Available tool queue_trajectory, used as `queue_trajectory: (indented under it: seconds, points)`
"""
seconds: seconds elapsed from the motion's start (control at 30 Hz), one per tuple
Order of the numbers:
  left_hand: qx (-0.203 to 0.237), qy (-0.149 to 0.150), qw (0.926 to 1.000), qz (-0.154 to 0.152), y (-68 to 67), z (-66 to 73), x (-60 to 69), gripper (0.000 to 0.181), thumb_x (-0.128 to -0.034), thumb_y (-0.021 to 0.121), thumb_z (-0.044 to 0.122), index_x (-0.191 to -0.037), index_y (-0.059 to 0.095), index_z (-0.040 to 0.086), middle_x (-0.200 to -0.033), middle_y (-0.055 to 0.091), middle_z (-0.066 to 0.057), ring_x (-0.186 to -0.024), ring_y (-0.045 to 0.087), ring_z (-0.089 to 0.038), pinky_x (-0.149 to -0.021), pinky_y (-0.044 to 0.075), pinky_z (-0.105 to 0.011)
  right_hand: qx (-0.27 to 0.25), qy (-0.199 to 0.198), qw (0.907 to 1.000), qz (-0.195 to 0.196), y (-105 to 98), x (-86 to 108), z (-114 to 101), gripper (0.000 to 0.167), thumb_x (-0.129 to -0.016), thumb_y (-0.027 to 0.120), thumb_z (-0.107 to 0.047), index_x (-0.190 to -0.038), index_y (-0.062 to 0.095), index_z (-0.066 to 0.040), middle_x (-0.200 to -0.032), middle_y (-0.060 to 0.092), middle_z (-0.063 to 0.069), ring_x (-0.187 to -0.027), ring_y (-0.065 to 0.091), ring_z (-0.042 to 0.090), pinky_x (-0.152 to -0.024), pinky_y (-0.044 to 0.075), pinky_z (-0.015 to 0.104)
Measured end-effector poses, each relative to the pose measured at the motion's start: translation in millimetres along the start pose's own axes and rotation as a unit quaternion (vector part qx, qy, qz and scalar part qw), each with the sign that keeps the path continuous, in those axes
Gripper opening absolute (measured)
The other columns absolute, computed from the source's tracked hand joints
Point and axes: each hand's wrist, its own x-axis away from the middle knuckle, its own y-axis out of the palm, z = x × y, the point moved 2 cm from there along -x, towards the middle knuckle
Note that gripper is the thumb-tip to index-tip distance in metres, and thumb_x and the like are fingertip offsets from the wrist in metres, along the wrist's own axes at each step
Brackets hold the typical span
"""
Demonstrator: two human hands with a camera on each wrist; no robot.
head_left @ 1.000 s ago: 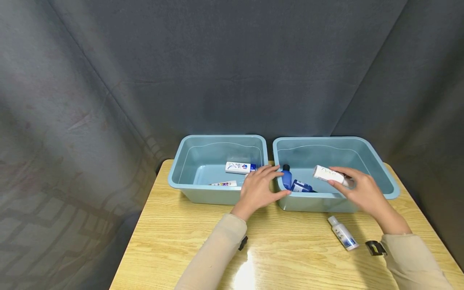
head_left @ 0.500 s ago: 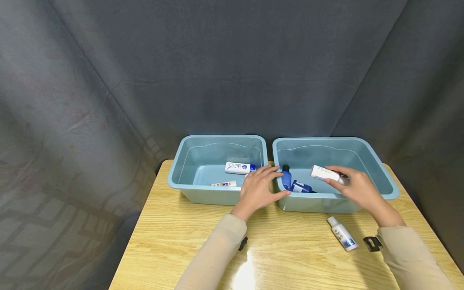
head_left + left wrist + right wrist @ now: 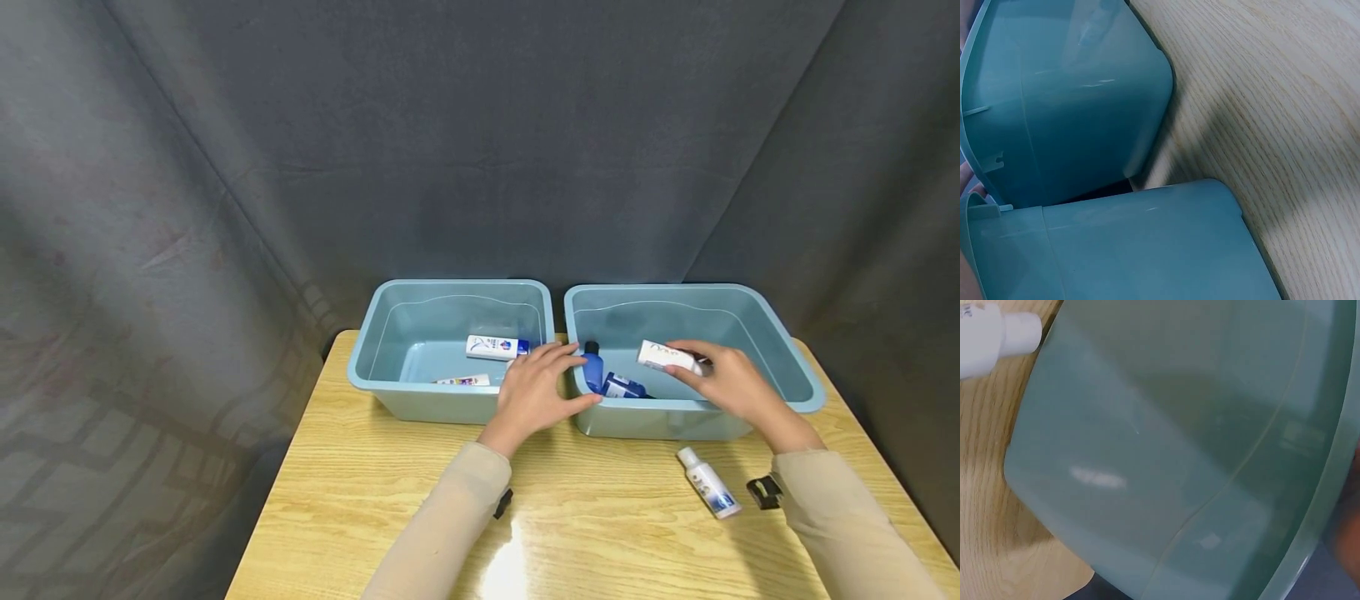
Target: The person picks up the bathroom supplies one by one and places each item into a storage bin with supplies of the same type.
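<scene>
My right hand [image 3: 729,382] grips a white bottle [image 3: 662,356] by its right end, tilted above the right blue bin [image 3: 660,421]. Dark lettering runs along that bottle. With spread fingers, my left hand [image 3: 534,390] lies across the facing rims of the two bins. Close to its fingertips, a blue bottle with a black cap [image 3: 592,371] leans inside the right bin. Beside that lies a dark blue bottle with a white label [image 3: 622,386]. The right wrist view catches only a blurred bit of the right hand at its edge.
The left blue bin [image 3: 435,406] holds a white tube with a blue cap [image 3: 495,347] and a white tube with colourful print [image 3: 467,380]. A white-and-blue bottle [image 3: 708,483] lies on the wooden table [image 3: 600,517] before the right bin. Grey curtain [image 3: 480,150] hangs behind.
My right hand has shifted slightly left with the white bottle, still over the right bin. The left hand stays in place.
</scene>
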Motion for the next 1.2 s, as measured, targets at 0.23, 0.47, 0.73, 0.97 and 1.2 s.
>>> queue_trajectory:
  seconds: [0.23, 0.47, 0.73, 0.97, 1.2]
  points:
    - [0.001, -0.002, 1.0, 0.001, 0.6, -0.5, -0.4, 0.071, -0.0844, 0.045, 0.081, -0.14, 0.055, 0.039, -0.154, 0.038, 0.017, -0.143, 0.032, -0.011, -0.107, 0.04, -0.049, -0.004, 0.003, 0.9999, -0.016, 0.1, -6.3, 6.7, 0.048, -0.093, 0.072, -0.031, -0.127, 0.063, 0.002, -0.101, 0.067, 0.025, -0.068, 0.052, 0.022, -0.054, 0.04, 0.031]
    - [0.001, -0.001, 1.0, 0.006, 1.1, -0.9, -1.1, 0.071, -0.084, 0.046, 0.081, -0.14, 0.055, 0.039, -0.154, 0.039, 0.018, -0.143, 0.032, -0.011, -0.107, 0.04, -0.048, -0.001, 0.004, 0.9997, -0.024, 0.0, -12.0, 13.7, 0.049, -0.093, 0.071, -0.031, -0.127, 0.063, 0.003, -0.103, 0.066, 0.027, -0.068, 0.053, 0.023, -0.055, 0.041, 0.032]
    - [0.004, 0.0, 1.0, 0.004, 1.0, -0.5, -1.7, 0.07, -0.0845, 0.046, 0.08, -0.14, 0.055, 0.039, -0.154, 0.038, 0.018, -0.143, 0.032, -0.011, -0.106, 0.04, -0.049, -0.006, 0.022, 0.9991, -0.036, 0.9, -17.2, 21.8, 0.051, -0.093, 0.071, -0.033, -0.128, 0.062, 0.003, -0.11, 0.065, 0.028, -0.078, 0.056, 0.027, -0.06, 0.044, 0.034]
    - [0.004, -0.001, 1.0, 0.001, 0.5, -0.3, -1.4, 0.07, -0.0848, 0.047, 0.08, -0.14, 0.055, 0.038, -0.154, 0.038, 0.017, -0.143, 0.032, -0.012, -0.106, 0.04, -0.049, -0.005, 0.025, 0.9987, -0.045, 2.4, -20.8, 26.4, 0.053, -0.092, 0.072, -0.034, -0.128, 0.062, 0.005, -0.114, 0.064, 0.029, -0.086, 0.058, 0.031, -0.066, 0.047, 0.037]
    - [0.005, 0.001, 1.0, 0.004, 0.5, -0.1, -1.5, 0.069, -0.0849, 0.047, 0.079, -0.14, 0.055, 0.038, -0.154, 0.038, 0.017, -0.143, 0.033, -0.012, -0.106, 0.04, -0.049, -0.003, 0.028, 0.998, -0.056, 3.4, -23.3, 30.2, 0.053, -0.091, 0.073, -0.031, -0.128, 0.062, 0.005, -0.114, 0.064, 0.029, -0.088, 0.058, 0.032, -0.066, 0.047, 0.036]
